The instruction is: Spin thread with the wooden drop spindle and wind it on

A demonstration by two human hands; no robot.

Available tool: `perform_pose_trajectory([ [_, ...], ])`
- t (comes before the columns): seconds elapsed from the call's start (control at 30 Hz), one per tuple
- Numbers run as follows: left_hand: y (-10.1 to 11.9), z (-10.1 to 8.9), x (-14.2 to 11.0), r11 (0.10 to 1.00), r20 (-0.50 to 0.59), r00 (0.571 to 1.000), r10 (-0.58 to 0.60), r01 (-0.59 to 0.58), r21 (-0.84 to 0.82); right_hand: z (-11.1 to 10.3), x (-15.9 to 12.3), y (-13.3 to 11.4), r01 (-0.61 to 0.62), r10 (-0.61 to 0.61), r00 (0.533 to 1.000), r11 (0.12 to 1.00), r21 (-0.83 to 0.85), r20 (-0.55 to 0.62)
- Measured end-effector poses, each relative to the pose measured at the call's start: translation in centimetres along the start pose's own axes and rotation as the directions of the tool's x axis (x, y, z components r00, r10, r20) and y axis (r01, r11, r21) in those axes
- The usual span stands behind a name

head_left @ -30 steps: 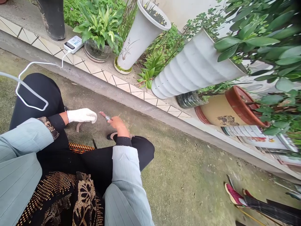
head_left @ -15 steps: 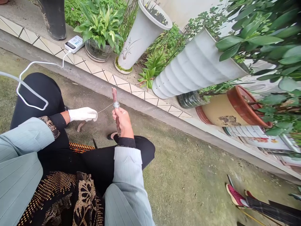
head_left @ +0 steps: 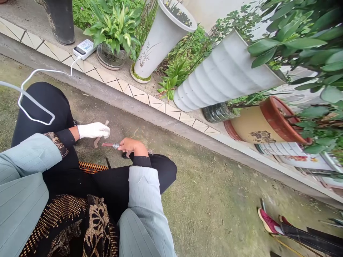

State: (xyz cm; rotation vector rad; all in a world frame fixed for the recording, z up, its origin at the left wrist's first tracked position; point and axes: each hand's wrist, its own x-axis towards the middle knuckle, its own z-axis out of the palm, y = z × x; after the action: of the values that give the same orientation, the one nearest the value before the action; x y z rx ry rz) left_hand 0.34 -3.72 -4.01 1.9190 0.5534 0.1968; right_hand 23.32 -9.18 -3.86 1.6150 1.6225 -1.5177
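My left hand (head_left: 93, 130), in a white glove, is closed around a short brownish stick (head_left: 97, 141). One end shows above the fingers and the other below; the middle is hidden by the glove. Bare, my right hand (head_left: 132, 145) grips a second stick with silvery wire (head_left: 115, 146) wound round it. This reddish stick (head_left: 107, 144) points left, its tip just below and to the right of the gloved hand. Any wire strand between the hands is too fine to make out now.
A white cable (head_left: 40, 71) runs over my left knee to a white power bank (head_left: 84, 49) on the tiled ledge (head_left: 118, 85). Potted plants and tall pots (head_left: 214, 76) line the ledge. Another person's pink shoe (head_left: 267, 220) is at lower right.
My right hand swung the wire-wound stick upright and away, with a strand stretched to the glove, then brought it back down, pointing left. The gloved hand's stick has turned and shows above the fingers.
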Motion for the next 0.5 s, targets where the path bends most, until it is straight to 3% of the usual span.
perform_pose_trajectory([
  [0.07, -0.3, -0.1, 0.1, 0.999, -0.063, 0.998, -0.025, 0.026, 0.022, 0.2, -0.3, 0.0, 0.126, -0.146, 0.976, 0.984, 0.126, 0.163],
  [0.13, -1.0, -0.1, 0.3, 0.999, -0.125, 0.991, -0.050, 0.049, -0.007, 0.2, -0.9, -0.2, 0.300, -0.364, 0.911, 0.908, 0.294, 0.192],
  [0.17, -1.4, -0.1, 0.4, 0.998, -0.151, 0.987, -0.058, 0.052, -0.045, 0.2, -1.3, -0.3, 0.399, -0.472, 0.874, 0.831, 0.388, 0.113],
  [0.23, -2.0, -0.1, 0.5, 0.988, -0.183, 0.981, -0.067, 0.040, -0.150, -0.2, -1.9, -0.4, 0.588, -0.557, 0.796, 0.614, 0.527, -0.239],
  [0.3, -2.2, 0.0, 0.5, 0.968, -0.148, 0.987, -0.054, 0.015, -0.250, -0.6, -2.1, -0.4, 0.721, -0.398, 0.692, 0.432, 0.542, -0.602],
  [0.37, -2.1, 0.1, 0.4, 0.948, -0.036, 0.999, -0.034, 0.021, -0.318, -0.9, -1.6, -0.3, 0.764, -0.200, 0.624, 0.361, 0.535, -0.756],
  [0.43, -1.8, 0.4, 0.4, 0.932, 0.083, 0.996, -0.025, 0.053, -0.358, -1.0, -0.7, 0.0, 0.720, -0.082, 0.643, 0.402, 0.565, -0.761],
  [0.5, -1.6, 0.7, 0.3, 0.927, 0.147, 0.989, -0.032, 0.084, -0.365, -1.0, 0.3, 0.2, 0.586, 0.012, 0.697, 0.567, 0.580, -0.717],
])
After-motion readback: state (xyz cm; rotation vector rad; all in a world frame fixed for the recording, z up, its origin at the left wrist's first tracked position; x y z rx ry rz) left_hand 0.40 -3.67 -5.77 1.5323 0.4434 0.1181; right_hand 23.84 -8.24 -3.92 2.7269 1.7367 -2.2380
